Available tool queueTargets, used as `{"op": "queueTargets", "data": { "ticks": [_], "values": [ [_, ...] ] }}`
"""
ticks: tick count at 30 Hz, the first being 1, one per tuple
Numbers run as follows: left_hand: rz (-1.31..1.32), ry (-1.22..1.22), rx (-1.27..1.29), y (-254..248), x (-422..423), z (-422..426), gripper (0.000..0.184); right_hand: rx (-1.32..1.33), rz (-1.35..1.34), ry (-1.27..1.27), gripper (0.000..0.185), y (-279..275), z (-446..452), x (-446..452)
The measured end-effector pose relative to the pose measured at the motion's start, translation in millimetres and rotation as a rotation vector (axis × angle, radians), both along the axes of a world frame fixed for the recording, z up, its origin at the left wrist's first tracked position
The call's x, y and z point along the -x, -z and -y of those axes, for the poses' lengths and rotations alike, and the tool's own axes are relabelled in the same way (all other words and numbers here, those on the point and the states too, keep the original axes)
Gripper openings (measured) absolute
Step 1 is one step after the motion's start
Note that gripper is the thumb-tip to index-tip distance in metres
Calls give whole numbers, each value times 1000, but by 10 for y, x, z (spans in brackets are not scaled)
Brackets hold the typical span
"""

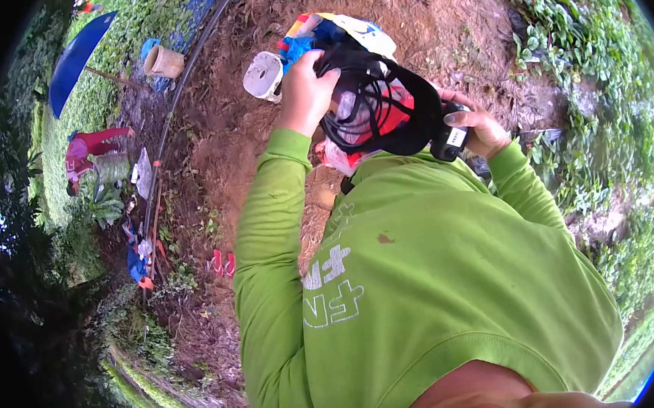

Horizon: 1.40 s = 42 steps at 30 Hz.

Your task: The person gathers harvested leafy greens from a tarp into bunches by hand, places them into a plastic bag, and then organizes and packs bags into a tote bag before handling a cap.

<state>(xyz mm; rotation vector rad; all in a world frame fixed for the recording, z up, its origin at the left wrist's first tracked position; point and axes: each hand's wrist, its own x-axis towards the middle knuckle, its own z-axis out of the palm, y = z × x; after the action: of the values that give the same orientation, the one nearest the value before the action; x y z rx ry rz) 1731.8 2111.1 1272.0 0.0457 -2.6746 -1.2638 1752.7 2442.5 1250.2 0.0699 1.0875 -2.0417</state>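
Observation:
My left hand (308, 91) is closed on the edge of a black strapped item (380, 98) with several loops of thin black cord. My right hand (482, 126) grips a small black device (450, 136) with a white label, at the item's right side. Behind and under the cords is a red and white plastic bag (400, 112). Just beyond my left hand are a colourful bag (360, 31) and blue material. A white container (263, 76) stands to the left of them.
Bare brown soil (253, 8) lies ahead, with leafy plants (573, 43) at right. Red sandals (229, 264) rest on the ground at left. Beyond a long dark pipe (166, 132) are a bucket (164, 62), a blue umbrella (80, 60) and a bending person (85, 154).

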Motion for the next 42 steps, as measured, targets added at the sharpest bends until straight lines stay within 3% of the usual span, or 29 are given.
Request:
{"op": "queueTargets", "data": {
  "ticks": [5,7,9,11,13,14,16,21,23,24,27,29,31,35,39,41,42],
  "values": [
    [204,-105,128,225,-255,31,35,72,189,2,47,135,-160,143],
    [211,-73,1,501,-361,-12,32,35,269,-31,37,241,-261,232],
    [182,-77,141,721,-441,-125,32,11,386,-105,32,195,-296,363],
    [134,-45,40,844,-478,-280,41,-305,198,-210,32,300,-391,483],
    [-9,-52,11,823,-464,-496,42,-629,48,-497,38,512,-461,660],
    [170,-71,57,651,-480,-604,44,-764,-85,-568,44,516,-434,706],
    [102,-66,29,911,-465,-770,48,-1021,-358,-707,56,490,-345,780],
    [76,-83,99,1151,-416,-884,53,-1219,-431,-1061,51,521,-281,969],
    [220,-54,-82,1205,-394,-810,51,-1210,-412,-1089,52,662,-420,993],
    [274,-20,-191,1181,-377,-775,51,-985,-549,-731,57,757,-570,882],
    [288,-69,-417,1323,-440,-683,44,-748,-325,-695,60,846,-803,1053],
    [268,-219,-371,1468,-498,-494,32,-742,-163,-628,55,656,-851,1211],
    [271,-190,-253,1599,-621,-341,25,-845,-163,-568,55,483,-936,1349],
    [152,-122,35,1652,-603,-258,19,-800,-111,-473,56,511,-1171,1521],
    [-16,-303,-101,2078,-60,-109,18,-810,-175,-476,57,407,-1144,1529],
    [243,-524,-375,2444,336,-64,20,-850,-131,-492,59,303,-1002,1415],
    [310,-623,-594,2930,518,-60,23,-841,-71,-486,60,257,-918,1335]
  ]
}}
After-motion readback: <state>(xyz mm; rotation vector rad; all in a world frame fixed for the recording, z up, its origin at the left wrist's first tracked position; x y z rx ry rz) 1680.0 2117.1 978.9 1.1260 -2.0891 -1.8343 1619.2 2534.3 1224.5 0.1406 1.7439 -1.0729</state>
